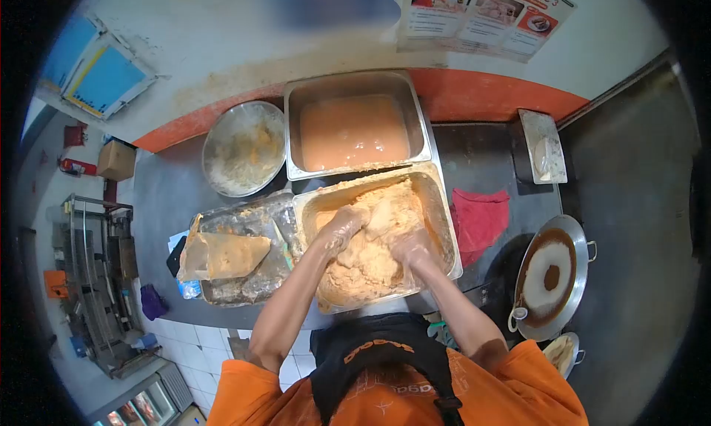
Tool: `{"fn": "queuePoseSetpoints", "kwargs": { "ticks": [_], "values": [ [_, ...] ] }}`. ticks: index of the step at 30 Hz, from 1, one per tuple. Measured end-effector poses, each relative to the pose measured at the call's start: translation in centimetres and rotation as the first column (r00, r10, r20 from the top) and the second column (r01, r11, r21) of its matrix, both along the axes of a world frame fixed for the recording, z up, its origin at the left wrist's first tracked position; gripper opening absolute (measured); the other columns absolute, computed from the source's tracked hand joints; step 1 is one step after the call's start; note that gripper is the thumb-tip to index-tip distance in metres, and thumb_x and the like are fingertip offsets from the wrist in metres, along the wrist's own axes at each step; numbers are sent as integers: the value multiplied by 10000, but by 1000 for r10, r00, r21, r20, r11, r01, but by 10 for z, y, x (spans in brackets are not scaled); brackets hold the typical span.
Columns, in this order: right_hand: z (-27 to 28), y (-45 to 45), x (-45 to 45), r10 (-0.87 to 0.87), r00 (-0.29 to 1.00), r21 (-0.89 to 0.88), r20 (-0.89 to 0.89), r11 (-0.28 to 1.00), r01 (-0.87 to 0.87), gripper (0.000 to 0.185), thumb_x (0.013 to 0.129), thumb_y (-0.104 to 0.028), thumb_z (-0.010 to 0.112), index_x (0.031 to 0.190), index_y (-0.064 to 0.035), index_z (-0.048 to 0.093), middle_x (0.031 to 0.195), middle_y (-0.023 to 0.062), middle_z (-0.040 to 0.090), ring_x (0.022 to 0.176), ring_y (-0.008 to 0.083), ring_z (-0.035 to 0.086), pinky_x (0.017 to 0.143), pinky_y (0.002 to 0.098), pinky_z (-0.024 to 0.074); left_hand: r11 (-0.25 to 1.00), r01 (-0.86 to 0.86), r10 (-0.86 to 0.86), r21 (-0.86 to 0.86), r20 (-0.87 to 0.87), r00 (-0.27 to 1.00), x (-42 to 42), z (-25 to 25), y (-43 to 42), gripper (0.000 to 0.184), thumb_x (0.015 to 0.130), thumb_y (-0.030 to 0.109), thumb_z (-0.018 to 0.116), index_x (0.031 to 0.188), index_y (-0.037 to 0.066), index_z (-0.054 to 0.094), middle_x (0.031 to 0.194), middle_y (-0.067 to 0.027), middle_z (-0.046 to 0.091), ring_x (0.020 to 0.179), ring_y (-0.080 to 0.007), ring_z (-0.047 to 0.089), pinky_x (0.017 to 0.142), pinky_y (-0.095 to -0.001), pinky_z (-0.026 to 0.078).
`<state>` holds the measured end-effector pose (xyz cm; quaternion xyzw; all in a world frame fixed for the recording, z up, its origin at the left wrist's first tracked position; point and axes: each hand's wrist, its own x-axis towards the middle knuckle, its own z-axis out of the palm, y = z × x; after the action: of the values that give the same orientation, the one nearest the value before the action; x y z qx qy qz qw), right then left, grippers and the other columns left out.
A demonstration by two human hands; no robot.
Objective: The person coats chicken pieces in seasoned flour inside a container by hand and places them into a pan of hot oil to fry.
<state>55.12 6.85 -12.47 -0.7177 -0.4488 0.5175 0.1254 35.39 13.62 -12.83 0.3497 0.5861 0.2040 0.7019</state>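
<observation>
Both hands are inside a steel pan (pixel 450 242) filled with a lumpy, pale orange battered mixture (pixel 364 261). My left hand (pixel 342 230), wet and coated, has its fingers curled into the mixture at the pan's left side. On the right side, my right hand (pixel 412 247) grips the mixture too, its fingertips buried. A large pale lump (pixel 392 215) lies between the hands. Directly behind stands a second steel pan (pixel 293 130) holding smooth orange liquid (pixel 354 133).
Left of the pans are a round metal bowl (pixel 244 148) with floury residue, a soiled tray (pixel 244 287) and a stained plastic container (pixel 222 255). Rightward are a red cloth (pixel 480 222), a metal container (pixel 529 148) and a wide pan of brownish liquid (pixel 574 278).
</observation>
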Motion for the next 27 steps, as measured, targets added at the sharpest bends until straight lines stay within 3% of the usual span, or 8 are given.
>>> {"fn": "queuePoseSetpoints", "kwargs": {
  "ticks": [3, 8, 10, 13, 16, 18, 24, 27],
  "values": [
    [92, -10, -29, 355, 900, -47, 254, 934, -355, 347, 905, -328, 655, 1041, -11, 682, 975, 165, 718, 948, 311, 695, 819, 427, 569, 988, 89, -78, 127, -93, 993, -26, 34, -12, 317, 838, 162, 593, 1090, -27, 629, 947, -36, 644, 821, -141, 586, 623, -291, 474],
    [131, 24, -17, 262, 893, -37, 367, 963, -267, 447, 868, -392, 673, 1089, -3, 660, 993, 182, 713, 956, 338, 690, 843, 418, 552, 839, -544, 541, -3, 93, 836, -27, 95, -105, 355, 874, 231, 582, 1137, -3, 626, 1015, -75, 645, 883, -160, 611, 727, -277, 497],
    [51, 49, 28, 273, 931, 40, 244, 956, -290, 451, 855, -389, 677, 1089, -4, 655, 996, 191, 709, 942, 341, 689, 829, 426, 547, 770, -630, 634, -100, 14, 773, -22, 103, -133, 412, 893, 256, 574, 1212, -3, 608, 1056, -97, 649, 911, -194, 630, 804, -285, 525],
    [-41, 56, 43, 288, 906, 340, 312, 856, -389, 366, 844, -320, 690, 1030, -7, 651, 934, 169, 701, 886, 298, 685, 772, 424, 541, 817, -437, 556, -376, 317, 768, -26, 86, -115, 407, 974, 329, 528, 1253, 33, 562, 1048, -105, 605, 925, -219, 635, 761, -386, 555],
    [-88, 86, 53, 393, 918, 119, 58, 910, -398, 324, 832, -261, 706, 1033, -14, 646, 973, 144, 694, 926, 252, 667, 790, 391, 533, 740, -526, 673, -420, 476, 567, -3, 81, -78, 383, 1008, 317, 486, 1246, 25, 557, 1058, -124, 613, 875, -231, 652, 716, -399, 573],
    [-151, 92, 58, 487, 860, 33, -150, 872, -488, 353, 821, -260, 714, 1065, -13, 650, 1045, 131, 695, 967, 234, 652, 831, 363, 523, 768, -518, 639, -376, 415, 648, -3, 55, -85, 427, 1016, 356, 461, 1279, 30, 544, 1124, -133, 617, 943, -247, 656, 778, -427, 574],
    [-100, 54, -7, 2, 960, -29, -279, 1000, -10, 353, 854, -259, 741, 1112, -32, 663, 1071, 115, 698, 1012, 222, 640, 873, 365, 519, 771, -512, 626, -379, 298, 721, -10, -15, -78, 519, 1030, 444, 391, 1352, 56, 515, 1249, -155, 627, 1083, -288, 662, 912, -504, 566],
    [17, 41, -10, 373, 927, -78, 32, 926, -370, 481, 857, -315, 743, 1235, -41, 625, 1174, 140, 681, 1090, 249, 629, 930, 373, 505, 705, -496, 691, -507, 332, 642, -4, 15, -70, 524, 1029, 446, 359, 1353, 64, 515, 1241, -161, 631, 1071, -306, 666, 920, -532, 556]
  ]
}}
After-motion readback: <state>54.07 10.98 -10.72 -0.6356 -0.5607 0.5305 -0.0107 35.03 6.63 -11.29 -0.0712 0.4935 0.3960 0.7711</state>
